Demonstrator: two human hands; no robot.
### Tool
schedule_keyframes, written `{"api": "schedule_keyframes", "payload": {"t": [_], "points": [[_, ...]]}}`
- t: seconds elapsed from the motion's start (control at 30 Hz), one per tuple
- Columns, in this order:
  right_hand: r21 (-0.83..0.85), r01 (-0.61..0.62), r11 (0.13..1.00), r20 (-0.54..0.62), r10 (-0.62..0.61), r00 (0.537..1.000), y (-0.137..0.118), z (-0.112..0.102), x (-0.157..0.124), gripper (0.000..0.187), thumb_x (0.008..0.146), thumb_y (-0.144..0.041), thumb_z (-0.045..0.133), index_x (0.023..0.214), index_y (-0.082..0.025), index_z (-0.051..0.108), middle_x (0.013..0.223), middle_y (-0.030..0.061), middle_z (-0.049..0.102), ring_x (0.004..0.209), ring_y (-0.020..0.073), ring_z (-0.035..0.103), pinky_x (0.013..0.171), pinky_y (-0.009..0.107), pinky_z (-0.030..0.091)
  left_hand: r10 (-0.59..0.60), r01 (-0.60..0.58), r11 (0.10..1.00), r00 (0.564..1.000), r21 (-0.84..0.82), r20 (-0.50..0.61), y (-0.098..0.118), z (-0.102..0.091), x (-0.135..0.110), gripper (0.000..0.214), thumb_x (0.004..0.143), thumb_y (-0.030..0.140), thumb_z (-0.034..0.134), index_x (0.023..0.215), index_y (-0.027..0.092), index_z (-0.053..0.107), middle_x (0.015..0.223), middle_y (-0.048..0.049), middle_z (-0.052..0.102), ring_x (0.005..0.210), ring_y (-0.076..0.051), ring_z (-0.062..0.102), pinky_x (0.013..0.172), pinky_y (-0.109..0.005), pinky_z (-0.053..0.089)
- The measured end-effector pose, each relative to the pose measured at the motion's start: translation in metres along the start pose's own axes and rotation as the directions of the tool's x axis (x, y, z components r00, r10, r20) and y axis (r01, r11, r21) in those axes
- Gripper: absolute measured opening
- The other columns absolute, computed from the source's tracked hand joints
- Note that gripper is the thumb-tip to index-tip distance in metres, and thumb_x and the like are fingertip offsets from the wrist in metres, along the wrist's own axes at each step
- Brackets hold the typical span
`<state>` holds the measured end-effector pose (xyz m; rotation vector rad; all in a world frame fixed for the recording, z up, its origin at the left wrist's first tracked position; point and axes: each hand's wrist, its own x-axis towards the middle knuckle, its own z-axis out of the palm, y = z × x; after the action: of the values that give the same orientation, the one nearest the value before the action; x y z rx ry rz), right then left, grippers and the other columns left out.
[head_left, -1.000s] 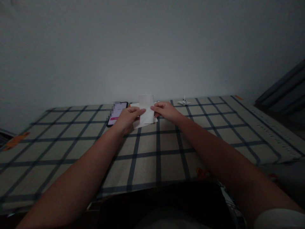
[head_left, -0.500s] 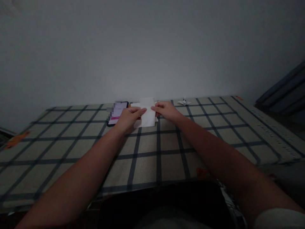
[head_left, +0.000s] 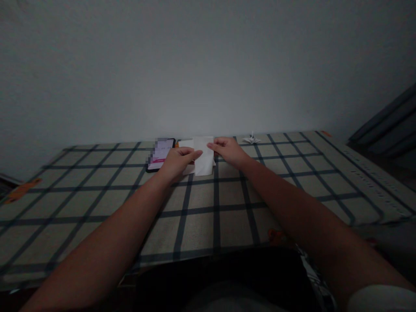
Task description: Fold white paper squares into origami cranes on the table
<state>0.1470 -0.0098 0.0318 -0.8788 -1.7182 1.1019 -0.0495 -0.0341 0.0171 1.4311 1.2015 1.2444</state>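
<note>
A narrow white sheet of paper is held upright-looking between my two hands above the table. My left hand pinches its left edge, thumb across the front. On the right edge, my right hand grips it between thumb and fingers. Behind and below it lies more white paper, mostly covered by the held sheet and my left hand. A phone with a lit screen rests just left of my left hand. Beyond my right hand sits a small folded paper crane.
A checked cloth in beige and dark blue covers the table, whose far edge meets a plain grey wall. Dark folded fabric hangs at the right. An orange patch marks the cloth at the left.
The held paper has shifted slightly right and down, along with my left hand. My right hand has barely moved. Both still grip the sheet.
</note>
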Motion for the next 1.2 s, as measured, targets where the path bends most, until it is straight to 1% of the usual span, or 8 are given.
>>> {"api": "schedule_keyframes", "payload": {"t": [0.1, 0.2, 0.37, 0.53, 0.73, 0.9, 1.1, 1.2], "points": [[-0.048, 0.022, 0.999, 0.019, -0.021, 1.000, 0.0001, -0.0007, -0.0003, 0.034, 0.078, -0.046, 0.063, 0.065, -0.016, 0.054, 0.063, -0.0023, 0.051, 0.061, 0.0097, 0.047, 0.058, 0.024, 0.038, -0.005, 0.006, 0.999, 0.999, -0.043, 0.038, -0.0001, -0.0002, 0.0013, 0.033, 0.063, 0.047, 0.082, 0.072, 0.016, 0.072, 0.072, -0.0029, 0.067, 0.063, -0.014, 0.059, 0.060, -0.027, 0.045], [-0.083, 0.036, 0.996, 0.032, -0.034, 0.999, -0.0004, -0.0011, -0.0005, 0.034, 0.080, -0.046, 0.062, 0.065, -0.016, 0.054, 0.063, -0.0020, 0.051, 0.062, 0.0101, 0.047, 0.059, 0.025, 0.038, 0.033, -0.032, 0.998, 0.999, -0.060, 0.014, -0.0006, -0.0009, 0.0034, 0.036, 0.065, 0.049, 0.080, 0.078, 0.016, 0.075, 0.079, -0.0040, 0.070, 0.068, -0.015, 0.061, 0.064, -0.027, 0.047], [-0.099, 0.041, 0.994, 0.053, -0.036, 0.998, -0.0018, -0.0010, -0.0004, 0.031, 0.081, -0.043, 0.060, 0.067, -0.016, 0.057, 0.066, -0.0007, 0.054, 0.062, 0.0106, 0.048, 0.060, 0.026, 0.039, 0.057, -0.057, 0.998, 0.998, 0.011, -0.016, -0.0014, -0.0025, 0.0054, 0.036, 0.064, 0.050, 0.081, 0.071, 0.015, 0.073, 0.069, -0.0028, 0.067, 0.062, -0.014, 0.057, 0.061, -0.027, 0.045], [-0.107, 0.041, 0.993, 0.053, -0.036, 0.998, -0.0027, -0.0016, -0.0010, 0.031, 0.081, -0.043, 0.061, 0.066, -0.016, 0.058, 0.066, -0.0001, 0.056, 0.063, 0.0108, 0.049, 0.062, 0.026, 0.041, 0.061, -0.061, 0.998, 0.998, 0.016, -0.018, -0.0028, -0.0032, 0.0061, 0.038, 0.064, 0.052, 0.080, 0.070, 0.016, 0.073, 0.071, -0.0042, 0.068, 0.064, -0.016, 0.059, 0.063, -0.029, 0.047], [-0.052, 0.012, 0.999, 0.053, -0.009, 0.999, -0.0013, -0.0008, -0.0005, 0.030, 0.079, -0.043, 0.063, 0.069, -0.015, 0.060, 0.067, 0.0006, 0.059, 0.064, 0.0112, 0.052, 0.062, 0.026, 0.043, 0.055, -0.055, 0.998, 0.998, -0.002, -0.013, -0.0054, -0.0038, 0.0072, 0.040, 0.064, 0.053, 0.080, 0.073, 0.016, 0.074, 0.073, -0.0050, 0.069, 0.065, -0.017, 0.061, 0.065, -0.031, 0.049], [0.058, -0.006, 0.998, -0.007, 0.006, 1.000, 0.0012, 0.0000, 0.0009, 0.029, 0.076, -0.043, 0.067, 0.071, -0.016, 0.061, 0.067, 0.0000, 0.059, 0.062, 0.0107, 0.053, 0.062, 0.025, 0.044, 0.051, -0.049, 0.998, 0.998, 0.031, -0.043, -0.0046, -0.0039, 0.0072, 0.038, 0.062, 0.052, 0.081, 0.069, 0.016, 0.073, 0.068, -0.0035, 0.067, 0.063, -0.016, 0.060, 0.065, -0.030, 0.049], [0.054, -0.039, 0.998, -0.023, 0.040, 0.999, -0.0014, 0.0010, 0.0001, 0.026, 0.078, -0.040, 0.066, 0.070, -0.016, 0.061, 0.067, -0.0001, 0.059, 0.063, 0.0107, 0.053, 0.063, 0.025, 0.044, 0.056, -0.056, 0.998, 0.997, 0.006, -0.056, -0.0023, -0.0015, 0.0049, 0.038, 0.061, 0.052, 0.082, 0.069, 0.016, 0.072, 0.071, -0.0043, 0.069, 0.065, -0.017, 0.061, 0.063, -0.029, 0.048], [0.049, -0.048, 0.998, -0.029, 0.050, 0.998, -0.0021, 0.0014, 0.0000, 0.025, 0.079, -0.039, 0.066, 0.070, -0.016, 0.061, 0.068, -0.0002, 0.060, 0.064, 0.0106, 0.053, 0.064, 0.025, 0.044, 0.033, -0.034, 0.999, 0.999, -0.033, -0.032, -0.0034, -0.0005, 0.0053, 0.038, 0.061, 0.051, 0.082, 0.073, 0.016, 0.073, 0.073, -0.0040, 0.069, 0.065, -0.016, 0.060, 0.062, -0.028, 0.047]]}}
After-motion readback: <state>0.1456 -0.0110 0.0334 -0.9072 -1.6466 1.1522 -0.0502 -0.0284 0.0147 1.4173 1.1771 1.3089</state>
